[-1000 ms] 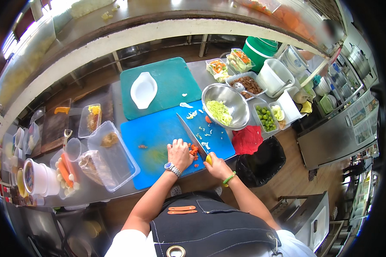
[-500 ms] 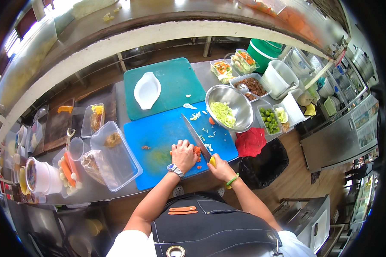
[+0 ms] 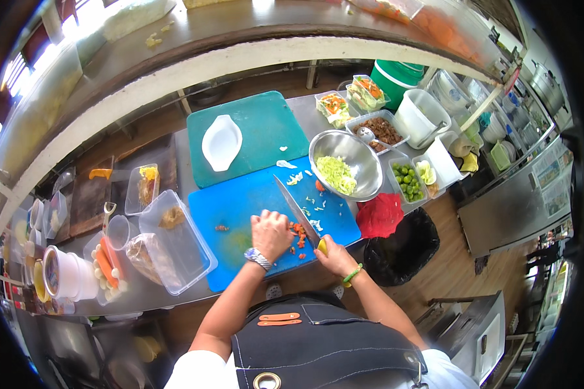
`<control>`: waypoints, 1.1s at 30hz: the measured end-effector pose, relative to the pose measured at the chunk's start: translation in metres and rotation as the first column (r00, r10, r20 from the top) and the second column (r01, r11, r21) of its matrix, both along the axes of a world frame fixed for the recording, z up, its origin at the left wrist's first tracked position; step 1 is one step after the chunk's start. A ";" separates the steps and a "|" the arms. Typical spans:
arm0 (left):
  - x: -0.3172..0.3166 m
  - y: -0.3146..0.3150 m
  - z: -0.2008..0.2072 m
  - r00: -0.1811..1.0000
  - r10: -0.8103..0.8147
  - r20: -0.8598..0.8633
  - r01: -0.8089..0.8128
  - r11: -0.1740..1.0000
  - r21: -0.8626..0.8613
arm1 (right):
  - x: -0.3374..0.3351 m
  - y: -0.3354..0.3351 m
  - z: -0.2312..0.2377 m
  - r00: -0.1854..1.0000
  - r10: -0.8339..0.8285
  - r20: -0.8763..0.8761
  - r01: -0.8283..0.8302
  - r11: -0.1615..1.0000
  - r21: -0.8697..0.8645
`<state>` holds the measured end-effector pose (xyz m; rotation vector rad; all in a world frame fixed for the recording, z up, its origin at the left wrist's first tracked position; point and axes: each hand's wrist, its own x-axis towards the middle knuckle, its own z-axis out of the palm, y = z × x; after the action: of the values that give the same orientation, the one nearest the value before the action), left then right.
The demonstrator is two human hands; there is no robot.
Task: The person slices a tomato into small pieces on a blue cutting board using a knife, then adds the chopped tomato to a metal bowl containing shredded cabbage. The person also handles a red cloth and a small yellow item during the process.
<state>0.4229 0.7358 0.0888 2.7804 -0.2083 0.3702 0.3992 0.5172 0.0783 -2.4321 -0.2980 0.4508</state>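
Note:
My right hand [image 3: 336,255] grips a kitchen knife [image 3: 295,206] by its yellow handle, the long blade pointing up and to the left over the blue cutting board [image 3: 240,207]. Beside it, my left hand [image 3: 271,235] is curled on the board with its fingers closed; whatever is in them is hidden. Small diced carrot [image 3: 298,235] lies between that hand and the blade. Shreds of pale green cabbage [image 3: 296,177] are scattered higher on the board, near a steel bowl [image 3: 368,155] of chopped cabbage [image 3: 336,174].
A green cutting board [image 3: 272,129] behind holds a white oval dish [image 3: 222,142]. Clear plastic tubs [image 3: 194,266] and a bag of whole carrots [image 3: 107,262] stand left. At right are green limes [image 3: 406,181], a red cloth [image 3: 379,215] and a black-lined bin [image 3: 402,249].
My left hand has shifted left off the diced carrot and its fingers have curled in, uncovering more of the pieces. The knife and my right hand stay nearly in place.

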 end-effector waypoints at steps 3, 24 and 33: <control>0.008 0.034 0.011 0.992 -0.039 -0.119 0.036 0.999 -0.025 | 0.000 -0.001 0.000 0.999 -0.015 -0.047 0.015 1.000 -0.003; 0.013 0.022 0.008 0.956 -0.282 -0.076 0.286 0.957 0.042 | -0.001 0.002 0.002 1.000 -0.027 -0.003 0.027 1.000 0.010; 0.000 0.073 -0.010 0.943 -0.301 -0.143 0.232 0.901 -0.367 | -0.002 0.009 0.037 0.953 -0.096 -0.286 0.118 0.991 0.063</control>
<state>0.4228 0.8086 0.0792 2.3774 -0.4290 0.0519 0.3975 0.5259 0.1154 -2.2564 -0.0589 0.7147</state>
